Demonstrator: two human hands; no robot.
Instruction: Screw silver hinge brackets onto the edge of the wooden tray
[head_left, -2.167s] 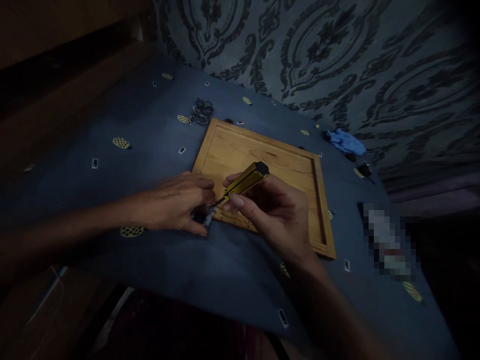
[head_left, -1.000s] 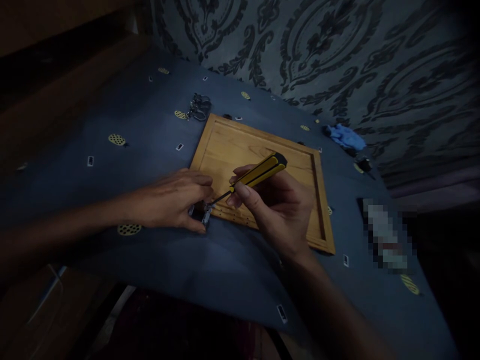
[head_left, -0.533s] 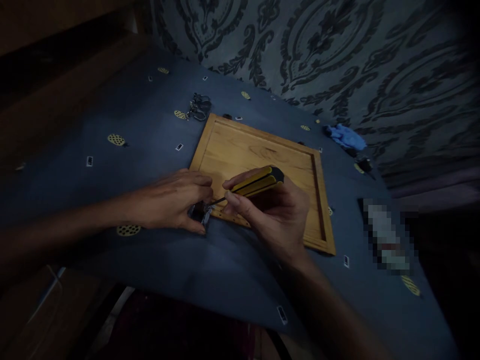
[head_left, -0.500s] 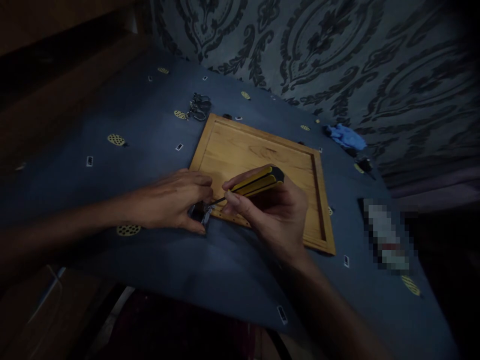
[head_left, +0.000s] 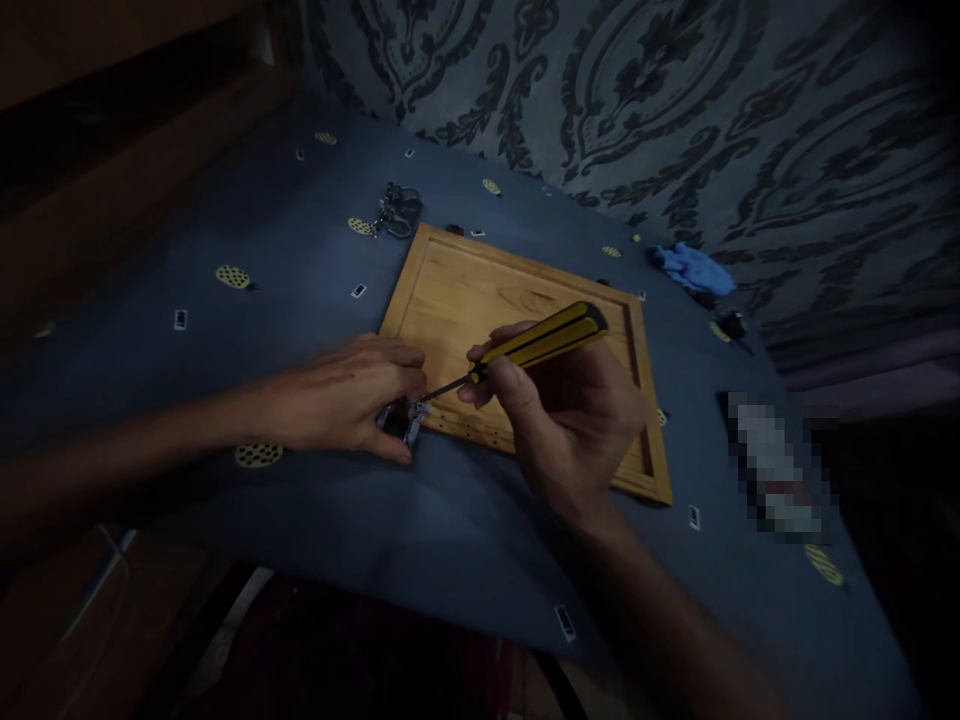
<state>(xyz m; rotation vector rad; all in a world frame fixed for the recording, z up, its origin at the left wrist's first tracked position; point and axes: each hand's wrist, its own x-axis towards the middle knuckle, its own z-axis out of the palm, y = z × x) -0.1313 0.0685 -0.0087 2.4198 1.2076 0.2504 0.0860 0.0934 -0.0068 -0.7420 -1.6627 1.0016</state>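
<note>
A yellow-and-black screwdriver (head_left: 544, 340) lies in the fingers of my right hand (head_left: 577, 430), its handle tilted up to the right. Its shaft slants down left to a small metal fitting (head_left: 409, 420) at the near left corner of a framed wooden panel (head_left: 465, 280). My left hand (head_left: 360, 395) is closed around that fitting, thumb on the near side and fingers on the far side. The fingers hide part of the fitting, so its exact kind is unclear. A row of small holes runs along the panel's near edge.
Several dark metal pieces (head_left: 399, 210) lie in a heap beyond the panel's far left corner. A blue cloth (head_left: 694, 270) and a black object (head_left: 727, 322) are by the patterned wall (head_left: 660, 80). A blurred-out item (head_left: 776, 465) lies on the right of the blue tablecloth (head_left: 315, 540).
My right hand has shifted right and slightly up along the screwdriver, whose handle now reaches farther right and shows more of its shaft. My left hand stays at the fitting.
</note>
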